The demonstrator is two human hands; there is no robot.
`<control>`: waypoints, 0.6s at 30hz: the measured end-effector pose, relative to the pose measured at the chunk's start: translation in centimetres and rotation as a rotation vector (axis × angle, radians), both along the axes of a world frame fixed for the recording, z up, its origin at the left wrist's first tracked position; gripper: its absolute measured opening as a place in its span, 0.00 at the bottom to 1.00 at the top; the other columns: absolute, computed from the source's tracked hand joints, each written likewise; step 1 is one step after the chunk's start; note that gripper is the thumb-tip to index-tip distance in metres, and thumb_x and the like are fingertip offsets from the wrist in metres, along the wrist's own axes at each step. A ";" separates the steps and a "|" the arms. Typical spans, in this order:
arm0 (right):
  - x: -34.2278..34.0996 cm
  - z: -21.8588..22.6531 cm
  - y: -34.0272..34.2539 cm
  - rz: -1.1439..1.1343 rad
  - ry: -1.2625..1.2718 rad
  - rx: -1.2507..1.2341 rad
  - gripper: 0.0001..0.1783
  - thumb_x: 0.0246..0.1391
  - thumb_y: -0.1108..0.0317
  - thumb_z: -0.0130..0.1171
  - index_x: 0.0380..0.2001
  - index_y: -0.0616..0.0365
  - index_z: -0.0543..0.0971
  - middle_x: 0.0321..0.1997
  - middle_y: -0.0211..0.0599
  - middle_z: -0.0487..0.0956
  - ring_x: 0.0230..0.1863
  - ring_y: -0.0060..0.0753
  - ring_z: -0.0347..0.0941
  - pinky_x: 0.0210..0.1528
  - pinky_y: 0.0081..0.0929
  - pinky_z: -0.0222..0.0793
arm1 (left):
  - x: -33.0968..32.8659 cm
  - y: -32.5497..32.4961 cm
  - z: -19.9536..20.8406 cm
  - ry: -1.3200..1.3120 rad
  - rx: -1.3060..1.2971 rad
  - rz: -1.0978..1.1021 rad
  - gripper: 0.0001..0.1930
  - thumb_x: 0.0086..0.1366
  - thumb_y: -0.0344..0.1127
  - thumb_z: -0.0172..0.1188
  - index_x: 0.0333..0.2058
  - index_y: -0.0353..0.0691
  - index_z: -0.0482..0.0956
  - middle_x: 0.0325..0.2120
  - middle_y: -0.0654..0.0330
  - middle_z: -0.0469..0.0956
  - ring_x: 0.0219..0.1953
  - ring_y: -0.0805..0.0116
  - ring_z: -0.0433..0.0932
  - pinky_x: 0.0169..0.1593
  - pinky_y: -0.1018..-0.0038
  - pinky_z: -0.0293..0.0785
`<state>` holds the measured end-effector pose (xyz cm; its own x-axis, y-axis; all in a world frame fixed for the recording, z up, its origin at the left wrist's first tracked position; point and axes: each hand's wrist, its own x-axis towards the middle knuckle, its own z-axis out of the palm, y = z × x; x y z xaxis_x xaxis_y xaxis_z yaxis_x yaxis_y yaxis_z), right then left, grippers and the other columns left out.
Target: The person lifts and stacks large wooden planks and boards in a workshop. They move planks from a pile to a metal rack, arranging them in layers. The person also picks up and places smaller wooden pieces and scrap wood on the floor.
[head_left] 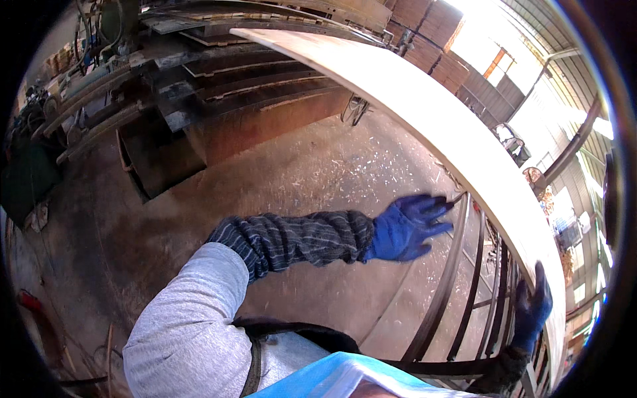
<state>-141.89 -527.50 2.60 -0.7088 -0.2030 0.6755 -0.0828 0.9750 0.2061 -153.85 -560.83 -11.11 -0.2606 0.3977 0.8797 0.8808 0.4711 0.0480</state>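
Two gloved hands are at work on one broad, pale sheet of wood (424,113) that arcs from the far left, over the press, down to the near right. My right hand (531,312) grips its near edge from below, blue fingers curled up over the rim, so that grip is clenched on the sheet. My left hand (408,227) hangs spread and released in the air, just beside the sheet's underside, holding nothing.

By my judgement the sheet is thin and light for its size, yet whippy: it bows along its length, so it would sag and flap if held at one point. Its edges look sharp and splintery, and a thin panel like this could crack if bent hard. Taking it at the long edge with hands well apart seems the sound way.

Below the sheet a dark metal rack (464,298) of bars stands near right, close under my right hand, a place to catch a corner. Far left, the stacked steel plates of the press (219,79) crowd the sheet's far end. Open room lies over the dusty concrete floor (305,166), strewn with chips.
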 end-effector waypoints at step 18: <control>-11.4 -0.2 -26.0 0.645 0.116 0.162 0.26 0.50 0.61 0.60 0.51 0.63 0.72 0.50 0.48 0.76 0.50 0.43 0.75 0.51 0.34 0.71 | 17.3 -21.0 -30.0 -1.037 0.108 0.639 0.24 0.58 0.45 0.58 0.51 0.41 0.71 0.50 0.47 0.72 0.53 0.50 0.70 0.55 0.62 0.67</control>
<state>-153.31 -553.54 2.43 -0.3367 -0.6666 0.6650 -0.6065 0.6938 0.3884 -136.58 -581.83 -41.12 -0.9797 -0.1210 0.1595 0.0135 0.7550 0.6556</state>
